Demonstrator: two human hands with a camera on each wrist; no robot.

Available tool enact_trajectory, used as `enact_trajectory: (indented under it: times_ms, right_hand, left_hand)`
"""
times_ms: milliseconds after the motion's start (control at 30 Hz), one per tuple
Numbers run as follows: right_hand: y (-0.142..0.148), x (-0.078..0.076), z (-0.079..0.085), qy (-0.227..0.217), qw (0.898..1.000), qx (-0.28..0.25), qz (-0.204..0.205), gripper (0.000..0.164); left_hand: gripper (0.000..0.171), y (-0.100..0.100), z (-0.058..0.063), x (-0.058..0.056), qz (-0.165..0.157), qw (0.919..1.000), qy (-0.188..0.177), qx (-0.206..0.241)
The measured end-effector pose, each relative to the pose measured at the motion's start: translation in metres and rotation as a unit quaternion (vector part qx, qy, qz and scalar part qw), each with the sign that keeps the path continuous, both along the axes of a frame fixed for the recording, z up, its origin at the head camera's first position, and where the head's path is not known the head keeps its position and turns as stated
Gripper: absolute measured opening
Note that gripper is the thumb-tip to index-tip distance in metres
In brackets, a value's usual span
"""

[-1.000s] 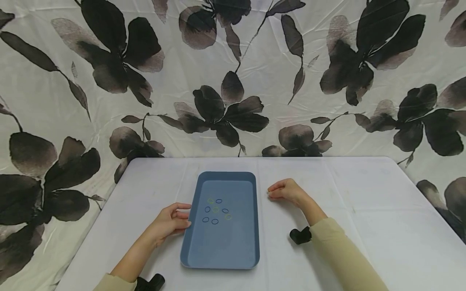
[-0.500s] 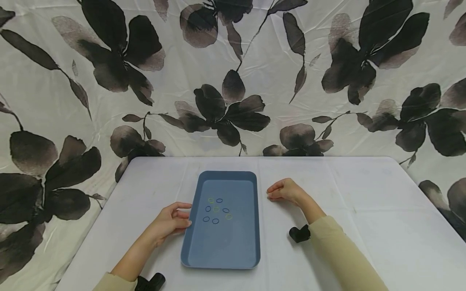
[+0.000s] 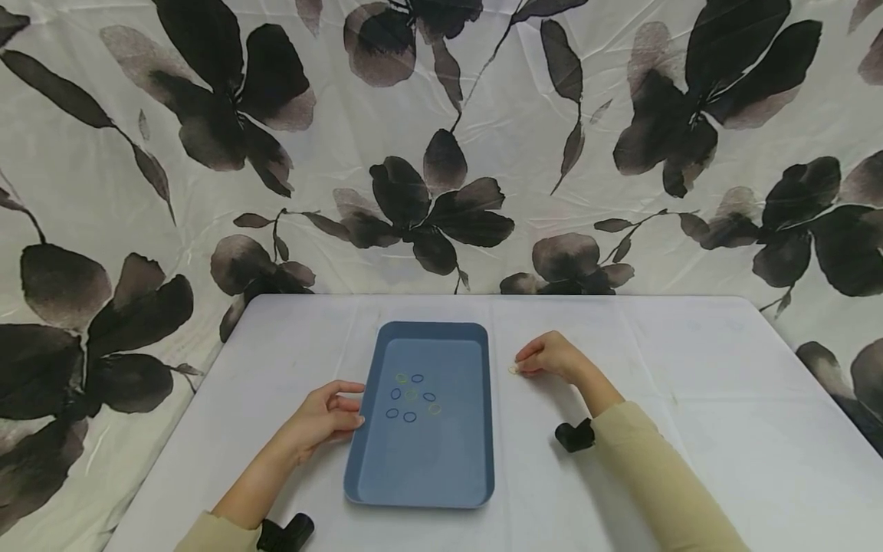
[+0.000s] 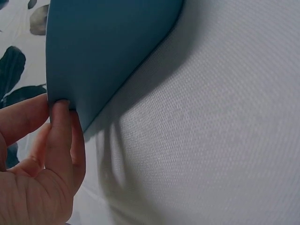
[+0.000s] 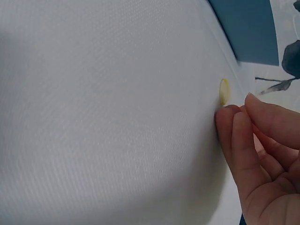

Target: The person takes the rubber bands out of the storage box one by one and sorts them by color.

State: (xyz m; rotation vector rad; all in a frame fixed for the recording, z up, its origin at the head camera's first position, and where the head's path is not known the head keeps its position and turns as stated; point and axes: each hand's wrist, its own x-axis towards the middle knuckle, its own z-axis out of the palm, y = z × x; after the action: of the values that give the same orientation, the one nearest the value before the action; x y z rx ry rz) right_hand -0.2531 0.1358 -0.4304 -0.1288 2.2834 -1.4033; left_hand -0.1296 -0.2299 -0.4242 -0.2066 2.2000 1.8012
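Note:
A blue tray (image 3: 434, 468) lies lengthwise on the white table. Several thin loops, like small rubber bands, are spread over its upper middle; a blue one (image 3: 404, 417) and a yellow one (image 3: 434, 404) are among them. On the tray's left edge, my left hand (image 3: 319, 422) pinches the rim between thumb and fingers; the left wrist view shows the thumb (image 4: 60, 122) against the tray wall. Right of the tray, just above the tablecloth, my right hand (image 3: 555, 359) pinches a small yellow rubber band (image 5: 225, 79), which sticks out past the fingertips.
White cloth covers the table (image 3: 662, 383), which reaches far to the right of the tray. Behind it hangs a flower-printed curtain (image 3: 524, 153). A black wrist camera (image 3: 574, 436) juts from the right sleeve, and another (image 3: 286, 533) from the left.
My right hand has shifted slightly right, and the yellow band now shows beyond its fingertips. My left hand stays at the tray's rim. The loops in the tray keep their places.

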Motion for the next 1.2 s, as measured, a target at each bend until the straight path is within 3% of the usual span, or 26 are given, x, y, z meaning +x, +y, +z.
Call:
enact_trajectory:
  times_ms: [467, 767, 1200]
  right_hand:
    - [0.003, -0.009, 0.027, -0.032, 0.999, -0.011, 0.025, 0.03]
    - [-0.02, -0.01, 0.042, -0.028, 0.998, -0.03, 0.049, 0.033]
    - [-0.061, -0.009, 0.051, -0.005, 0.998, -0.031, 0.048, 0.031]
  left_hand:
    - [0.058, 0.001, 0.003, -0.004, 0.0, 1.0, -0.006, -0.007]
    - [0.058, -0.001, 0.001, -0.001, -0.001, 1.0, -0.002, -0.008]
    - [0.058, -0.004, 0.0, 0.0, -0.01, 0.9999, 0.006, -0.006]
